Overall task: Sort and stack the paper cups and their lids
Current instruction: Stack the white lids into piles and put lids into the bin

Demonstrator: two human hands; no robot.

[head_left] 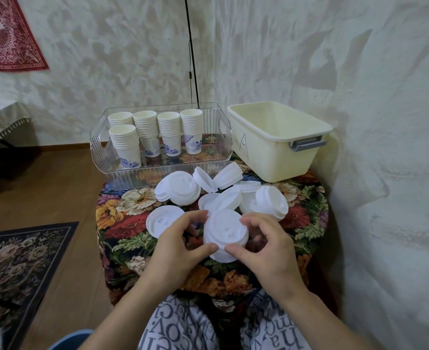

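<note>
Both hands grasp a short stack of white lids (225, 233) above the near part of the flowered table (122, 223): the left hand (175, 246) pinches its left edge, the right hand (266, 246) its right. Loose lids (180, 188) lie just behind. Five stacks of paper cups (145, 127) stand in the clear tray (99, 150), beside a cream bin (279, 137).

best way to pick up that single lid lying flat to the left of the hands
Pinch the flat lid by its thin outer rim, coming from above on its far left side. It lies flat on the cloth with its raised centre up, so only the rim gives an edge, and the left hand covers its right edge. A fingertip would probably need to slip under the rim first.
</note>
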